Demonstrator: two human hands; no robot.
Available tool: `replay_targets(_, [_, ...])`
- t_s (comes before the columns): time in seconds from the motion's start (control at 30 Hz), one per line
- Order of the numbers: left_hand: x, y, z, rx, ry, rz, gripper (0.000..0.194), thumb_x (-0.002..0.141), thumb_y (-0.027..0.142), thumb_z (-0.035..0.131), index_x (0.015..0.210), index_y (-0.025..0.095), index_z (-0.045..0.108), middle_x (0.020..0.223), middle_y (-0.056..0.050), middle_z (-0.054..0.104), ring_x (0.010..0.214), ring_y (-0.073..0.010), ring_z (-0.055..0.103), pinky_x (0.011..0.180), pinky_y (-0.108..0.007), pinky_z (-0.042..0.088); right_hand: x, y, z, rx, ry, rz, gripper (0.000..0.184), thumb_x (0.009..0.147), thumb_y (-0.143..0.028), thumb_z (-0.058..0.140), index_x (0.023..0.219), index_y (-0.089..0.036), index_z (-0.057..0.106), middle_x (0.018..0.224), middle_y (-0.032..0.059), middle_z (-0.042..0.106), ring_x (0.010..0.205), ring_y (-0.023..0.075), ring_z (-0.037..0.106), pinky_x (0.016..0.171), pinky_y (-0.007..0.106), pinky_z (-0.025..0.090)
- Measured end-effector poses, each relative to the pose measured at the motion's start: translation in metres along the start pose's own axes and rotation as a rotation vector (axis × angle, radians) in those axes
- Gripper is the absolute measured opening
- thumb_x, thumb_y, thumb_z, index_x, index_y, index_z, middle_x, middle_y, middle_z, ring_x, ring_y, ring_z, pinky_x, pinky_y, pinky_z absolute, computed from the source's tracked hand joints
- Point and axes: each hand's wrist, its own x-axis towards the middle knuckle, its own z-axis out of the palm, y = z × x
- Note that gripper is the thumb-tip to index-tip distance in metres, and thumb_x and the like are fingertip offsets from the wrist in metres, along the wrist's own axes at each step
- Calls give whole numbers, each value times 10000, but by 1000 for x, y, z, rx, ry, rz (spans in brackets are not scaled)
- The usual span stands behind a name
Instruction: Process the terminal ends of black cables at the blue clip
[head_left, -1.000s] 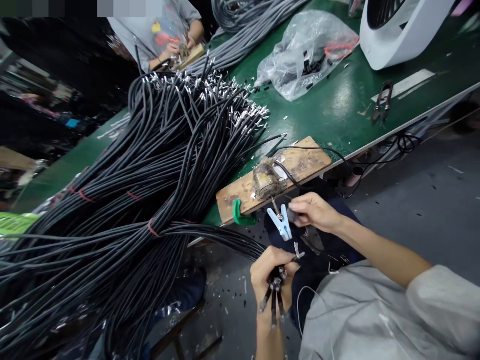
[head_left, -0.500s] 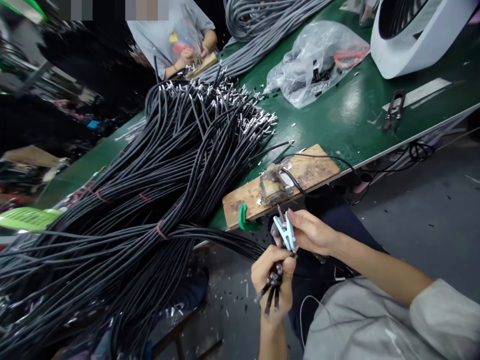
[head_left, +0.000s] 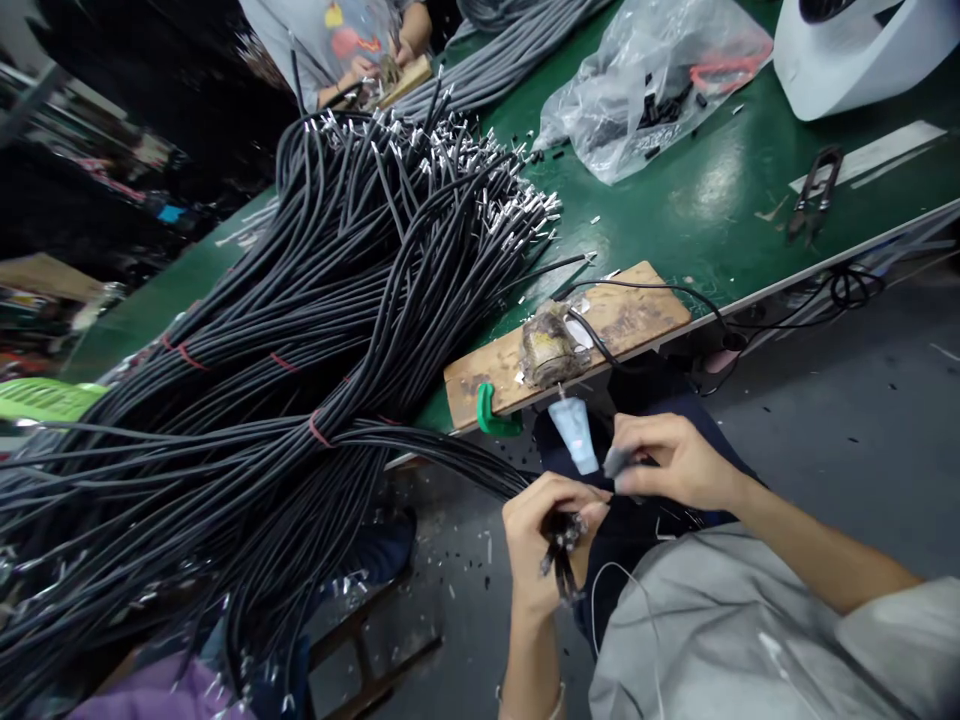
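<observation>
My left hand (head_left: 551,540) is closed around a bunch of black cables (head_left: 561,565), whose stripped ends stick out below the fist. The rest of that bunch runs left toward the big pile. Close beside it, my right hand (head_left: 667,462) has thumb and fingers pinched together, with grey coverings on the fingertips. Blur hides whatever the pinch may hold. A light blue clothespin-like clip (head_left: 574,435) hangs just left of my right hand, apart from both hands. Its upper end meets a thin metal tip below a crusted, yellowish block (head_left: 549,345).
A wooden board (head_left: 637,300) carries the block, with a green clamp (head_left: 489,412) at its edge. A large black cable pile (head_left: 360,300) covers the left of the green table (head_left: 697,210). Beyond lie a plastic bag (head_left: 637,70), thread snips (head_left: 817,190) and a co-worker's hands (head_left: 382,65).
My right hand has let go of the blue clip and moved right, away from it. My left hand still grips the cables. The whole view has shifted slightly.
</observation>
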Motion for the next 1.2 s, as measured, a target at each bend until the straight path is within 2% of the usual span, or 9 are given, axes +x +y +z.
replay_targets(0.1, [2, -1, -2, 91, -41, -13, 112, 719, 177, 713, 683, 163, 608, 650, -10, 630, 567, -129, 593, 524, -206, 442, -2, -13, 12, -309, -88, -319, 89, 845, -221, 683, 864, -135, 697, 796, 81, 653, 771, 181, 538, 727, 344, 442])
replay_targets(0.23, [1, 2, -4, 98, -41, 35, 92, 737, 154, 713, 709, 160, 625, 662, -13, 633, 558, -114, 562, 523, -200, 431, -4, -14, 25, -322, 114, -396, 128, 884, -146, 604, 781, -150, 680, 702, 60, 611, 693, 168, 488, 640, 318, 421])
replay_targets(0.37, [-5, 3, 3, 87, 66, 77, 42, 781, 120, 688, 780, 159, 671, 684, -17, 670, 579, -125, 625, 558, -207, 478, -11, -1, 36, -87, 313, -234, 119, 846, -152, 654, 728, -162, 671, 686, 31, 580, 688, 155, 492, 645, 303, 400])
replay_targets(0.47, [-11, -1, 12, 115, 176, 78, 29, 808, 136, 661, 808, 163, 669, 696, -7, 660, 579, -124, 629, 555, -209, 483, -14, 7, 52, 314, 437, -11, 151, 832, -236, 683, 697, -170, 671, 700, 14, 549, 685, 141, 492, 633, 279, 398])
replay_targets(0.57, [-16, -4, 18, 154, 252, 43, 47, 843, 174, 624, 807, 167, 652, 708, -7, 642, 609, -129, 628, 561, -213, 477, -13, 10, 64, 776, 396, 228, 191, 768, -324, 743, 694, -165, 667, 665, -6, 520, 625, 118, 471, 590, 253, 402])
replay_targets(0.67, [-17, -4, 20, 148, 257, 2, 117, 876, 222, 587, 791, 169, 647, 648, 3, 595, 613, -136, 619, 551, -217, 456, -9, 10, 65, 955, 314, 333, 223, 704, -327, 797, 702, -150, 661, 629, -14, 524, 587, 100, 458, 575, 237, 406])
replay_targets(1.0, [-16, 4, 9, 202, 153, -92, 400, 931, 252, 479, 541, 175, 433, 500, 43, 425, 429, -73, 416, 444, -202, 307, -11, 9, 34, 251, 71, -67, 251, 846, -358, 677, 971, -140, 676, 868, 68, 608, 775, 159, 550, 699, 299, 455])
replay_targets(1.1, [-17, 3, 8, 181, 123, -109, 386, 923, 245, 495, 548, 176, 432, 497, 49, 414, 423, -71, 403, 442, -198, 304, -7, 14, 37, 141, 149, -224, 170, 818, -306, 717, 786, -146, 667, 737, 44, 595, 694, 151, 526, 637, 293, 437])
replay_targets(1.2, [-17, 3, 11, 150, 130, -102, 351, 924, 261, 489, 585, 172, 510, 508, 40, 453, 429, -80, 427, 446, -200, 324, -3, 18, 50, 297, 271, -148, 278, 814, -374, 714, 691, -157, 590, 647, -5, 514, 579, 120, 489, 522, 253, 410])
